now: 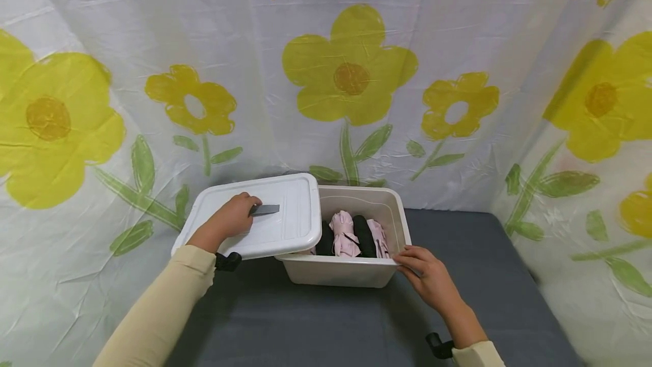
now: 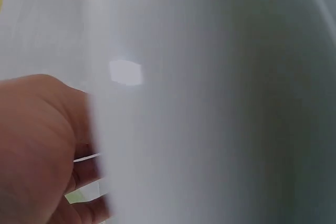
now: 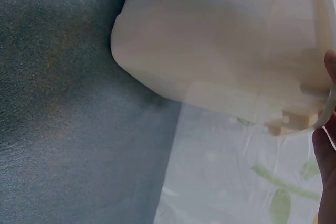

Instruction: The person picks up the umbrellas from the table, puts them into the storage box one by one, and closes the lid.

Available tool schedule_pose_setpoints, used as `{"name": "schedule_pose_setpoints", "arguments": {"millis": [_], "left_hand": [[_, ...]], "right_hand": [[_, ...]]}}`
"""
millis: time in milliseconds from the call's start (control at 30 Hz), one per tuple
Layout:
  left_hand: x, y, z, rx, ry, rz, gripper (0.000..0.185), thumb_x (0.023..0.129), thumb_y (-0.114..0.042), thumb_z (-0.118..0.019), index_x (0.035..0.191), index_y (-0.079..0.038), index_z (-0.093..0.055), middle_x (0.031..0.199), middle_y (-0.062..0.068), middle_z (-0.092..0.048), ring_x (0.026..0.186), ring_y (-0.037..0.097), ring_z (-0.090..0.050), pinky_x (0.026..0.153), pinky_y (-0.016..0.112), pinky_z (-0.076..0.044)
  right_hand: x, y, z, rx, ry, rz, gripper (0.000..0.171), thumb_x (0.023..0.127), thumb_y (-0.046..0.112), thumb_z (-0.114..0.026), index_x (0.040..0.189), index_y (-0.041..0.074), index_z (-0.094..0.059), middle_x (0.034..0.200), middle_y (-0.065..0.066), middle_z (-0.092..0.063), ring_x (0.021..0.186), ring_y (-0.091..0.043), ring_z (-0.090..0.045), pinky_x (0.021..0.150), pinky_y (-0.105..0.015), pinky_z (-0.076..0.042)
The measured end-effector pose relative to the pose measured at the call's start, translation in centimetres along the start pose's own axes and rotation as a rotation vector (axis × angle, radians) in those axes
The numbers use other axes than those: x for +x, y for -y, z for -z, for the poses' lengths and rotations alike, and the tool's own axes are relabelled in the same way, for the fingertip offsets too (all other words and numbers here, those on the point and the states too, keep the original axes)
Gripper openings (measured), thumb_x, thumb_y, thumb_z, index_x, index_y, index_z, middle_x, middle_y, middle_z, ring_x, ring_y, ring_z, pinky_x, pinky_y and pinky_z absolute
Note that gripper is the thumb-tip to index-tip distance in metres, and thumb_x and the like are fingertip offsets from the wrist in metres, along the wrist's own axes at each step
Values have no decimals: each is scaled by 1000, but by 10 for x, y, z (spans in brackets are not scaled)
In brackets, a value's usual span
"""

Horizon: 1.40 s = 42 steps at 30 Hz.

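White lid [image 1: 265,214], centre-left of frame, gripped at grey handle by left hand [image 1: 229,220], fingers curled. Box [image 1: 351,271] rim steadied by right hand [image 1: 428,276], fingers relaxed. Lid half off; judged mid-removal or mid-closing, level travel needed.

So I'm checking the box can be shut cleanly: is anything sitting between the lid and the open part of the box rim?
Nothing visible blocks it. The left hand grips the lid, which already covers the box's left end. The folded pink and black items lie below the rim, though the right hand has fingers on the near right corner.
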State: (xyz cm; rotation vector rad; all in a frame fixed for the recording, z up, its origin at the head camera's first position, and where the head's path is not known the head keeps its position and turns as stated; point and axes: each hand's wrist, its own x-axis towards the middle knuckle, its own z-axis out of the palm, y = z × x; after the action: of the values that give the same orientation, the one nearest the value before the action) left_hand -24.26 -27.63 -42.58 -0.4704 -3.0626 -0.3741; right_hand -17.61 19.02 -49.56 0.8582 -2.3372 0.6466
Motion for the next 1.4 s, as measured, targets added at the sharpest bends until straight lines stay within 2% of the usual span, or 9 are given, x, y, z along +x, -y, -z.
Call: {"name": "schedule_pose_setpoints", "arguments": {"millis": [300,600,933,1133,1267,1400], "left_hand": [[8,-18,-5,79,27,-40,35,87,0,-55,121,1,-63,110,20,-60,104,38,-58,91,52,-46],[22,-39,-12,86,51,-81,37,88,0,-54,124,-1,-63,113,18,-61,106,35,-59,93,49,-46],[35,-61,-19,92,96,-90,39,91,0,-51,128,-4,-61,119,17,-60,111,34,-57,95,49,-46],[42,-76,-19,93,118,-109,40,91,-1,-50,130,-5,-60,120,17,-59,112,33,-57,95,49,-46],[48,-85,-21,95,123,-122,40,92,-1,-50,130,-6,-60,118,16,-59,111,33,-57,95,49,-46],[55,-93,-27,99,131,-128,39,94,-3,-49,131,-8,-60,119,15,-59,112,31,-57,95,49,-46]], "right_hand": [[2,3,-2,1,40,-51,33,71,8,-81,104,14,-77,105,-4,-71,108,-26,-65,82,-45,-55],[-1,3,-6,-31,-9,-50,32,72,8,-81,103,13,-78,105,-4,-72,107,-25,-67,80,-42,-55],[-7,7,-10,-46,-28,-63,33,74,4,-79,106,11,-76,109,-7,-73,109,-26,-66,80,-41,-56],[-9,6,-15,-63,-124,-12,33,68,3,-81,99,11,-78,105,-5,-73,104,-26,-67,79,-36,-54],[-12,6,-19,-46,-179,-24,33,65,1,-82,95,11,-77,107,-7,-71,102,-27,-67,83,-28,-51],[-13,6,-21,-35,-189,-53,35,64,-1,-83,96,13,-75,111,-9,-69,104,-29,-66,83,-29,-51]]}}
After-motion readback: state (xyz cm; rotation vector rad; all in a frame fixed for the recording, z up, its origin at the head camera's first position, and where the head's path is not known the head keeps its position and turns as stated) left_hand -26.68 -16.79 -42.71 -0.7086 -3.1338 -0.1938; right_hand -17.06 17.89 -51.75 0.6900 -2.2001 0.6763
